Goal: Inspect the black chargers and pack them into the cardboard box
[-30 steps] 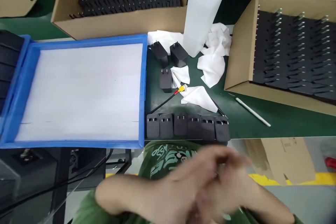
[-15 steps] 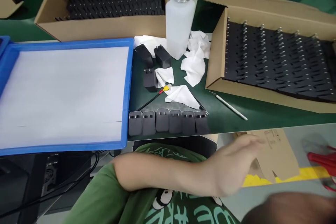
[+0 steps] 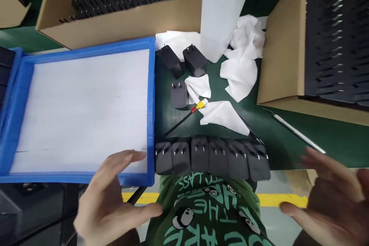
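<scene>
A row of several black power adapters (image 3: 199, 157) stands along the table's front edge, prongs up. My left hand (image 3: 115, 200) is open and holds nothing, left of the row and over the blue tray's front right corner. On the right, my right hand (image 3: 331, 196) is spread with nothing in it, near the table edge below a white-handled pen-like tool (image 3: 300, 133). Three more adapters, one of them upright (image 3: 178, 94), sit farther back beside white cloths (image 3: 223, 115). A black cable with a yellow USB plug (image 3: 201, 103) lies between them and the row.
A blue tray (image 3: 151, 115) with a white lining fills the left. Cardboard boxes of black adapters stand at the back left (image 3: 123, 25) and right (image 3: 281, 42). Between them is a white bottle (image 3: 221, 11). Dark tweezers (image 3: 253, 132) poke out from a cloth.
The view has moved closer to the table. My forearm no longer crosses in front of my body; both hands are now apart and spread at either side of the adapter row.
</scene>
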Motion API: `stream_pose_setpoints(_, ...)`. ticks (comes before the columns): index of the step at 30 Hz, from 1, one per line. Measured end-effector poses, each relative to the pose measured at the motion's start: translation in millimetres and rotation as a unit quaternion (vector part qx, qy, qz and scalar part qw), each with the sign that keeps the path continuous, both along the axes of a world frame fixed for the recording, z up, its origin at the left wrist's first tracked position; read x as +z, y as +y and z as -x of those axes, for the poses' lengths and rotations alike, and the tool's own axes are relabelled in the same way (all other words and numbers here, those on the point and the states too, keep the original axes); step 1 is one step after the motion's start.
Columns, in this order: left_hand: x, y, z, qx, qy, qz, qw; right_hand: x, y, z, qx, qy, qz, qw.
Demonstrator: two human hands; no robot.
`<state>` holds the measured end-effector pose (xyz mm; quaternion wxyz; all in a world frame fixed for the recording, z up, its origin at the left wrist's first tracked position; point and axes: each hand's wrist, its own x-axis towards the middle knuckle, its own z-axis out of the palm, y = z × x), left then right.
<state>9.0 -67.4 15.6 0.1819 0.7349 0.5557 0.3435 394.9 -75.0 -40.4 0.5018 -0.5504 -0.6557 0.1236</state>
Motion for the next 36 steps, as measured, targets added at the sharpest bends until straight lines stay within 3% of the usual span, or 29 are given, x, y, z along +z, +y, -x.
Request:
stream_pose_setpoints(2, -2.3, 8, -7, 0.034, 0.021, 0.032, 0.999, 3.4, 8, 20, 0.061, 0.008, 0.034, 0.998)
stream_pose_setpoints(3, -1.8, 14, -11, 0.021, 0.022, 0.048, 0.998, 7.0, 12, 29, 0.084, 0.002, 0.054, 0.995)
stream_pose_setpoints(6, 1.9, 33, -19, -0.08, 0.032, 0.063, 0.994, 21.6, 27, 47, 0.127, -0.053, 0.087, 0.987)
stream_pose_setpoints(9, 4.1, 48, -22, -0.145, 0.04, 0.062, 0.987, 33.5, 41, 55, 0.186, -0.11, 0.09, 0.972)
stream_pose_setpoints(12, 4.5, 54, -28, -0.19, 0.059, 0.062, 0.978, 36.2, 50, 61, 0.234, -0.102, 0.101, 0.961)
stream_pose_setpoints(16, 3.2, 55, -38, -0.208, 0.048, 0.048, 0.976, 31.9, 54, 69, 0.237, -0.042, 0.117, 0.963)
stream_pose_setpoints(21, -0.8, 55, -41, -0.188, 0.054, 0.039, 0.98, 27.5, 52, 71, 0.236, -0.021, 0.125, 0.963)
stream_pose_setpoints(36, 1.3, 53, -41, -0.172, 0.058, 0.095, 0.979, 28.0, 49, 69, 0.229, -0.032, 0.158, 0.96)
